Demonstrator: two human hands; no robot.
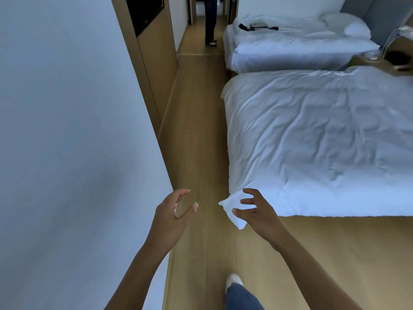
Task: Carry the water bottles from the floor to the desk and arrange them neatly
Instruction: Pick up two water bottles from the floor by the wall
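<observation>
- Reaching forward, both hands hold nothing: the left hand (173,209) has loosely curled fingers (183,193) set apart from the thumb, and the right hand (257,211) has its fingers spread.
- The right hand hangs just in front of the near bed's (324,142) duvet corner (234,211); I cannot tell whether they touch.
- No water bottle or desk shows from here.
- Wooden floor (201,130) runs away between the left wall (67,130) and the beds.
- A second bed (290,48) lies farther off, right.
- Another person's legs (210,21) stand at the far end.
</observation>
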